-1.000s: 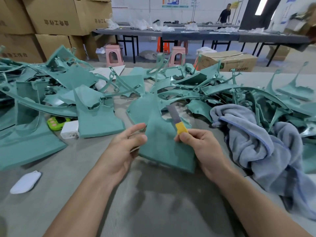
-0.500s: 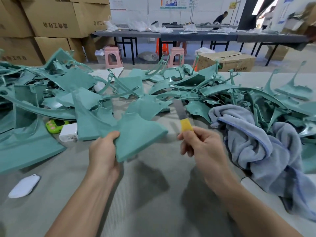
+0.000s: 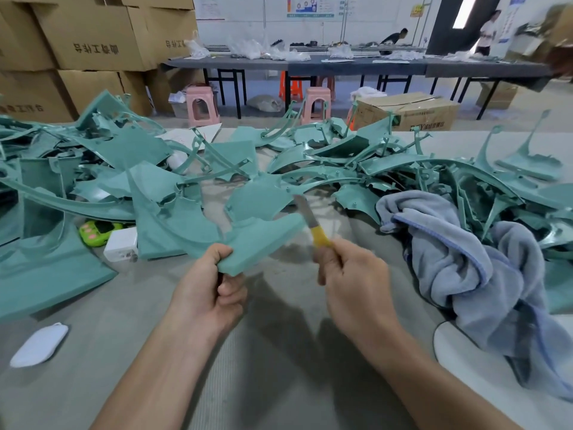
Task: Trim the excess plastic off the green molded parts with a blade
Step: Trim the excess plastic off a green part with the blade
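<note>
Landmark for all positions: the crumpled blue-grey terry towel [image 3: 449, 259] lying on the grey work table [image 3: 279, 367].

Task item: one green molded plastic part with a flat fan-shaped panel [image 3: 263, 240] is held clear of the table, left of the towel. The left hand [image 3: 210, 283] grips its near corner, with the fingers curled tight underneath and the thumb pressed on the upper face.

Tool: a narrow grey metal blade with a yellow wrapped handle [image 3: 310, 221] sits between the held part and the towel. The right hand [image 3: 350, 274] is closed in a fist round the yellow handle, with the blade pointing up and away from the person. The blade meets the held part's right tip. Motion blur prevents confirming actual contact.

Stock: a loose heap of green molded plastic parts [image 3: 341, 169] runs behind the towel and continues far to its left, the pieces overlapping in no order.

Other items, all left of the towel beyond the held part: a white rectangular plug block [image 3: 121, 245], touching a bright green gadget with pink buttons [image 3: 96, 232], and, nearer the person, a flat white oval pad [image 3: 38, 344].

Background, behind the towel: stacked brown cardboard cartons [image 3: 93, 35] and two pink plastic stools [image 3: 203, 105].
</note>
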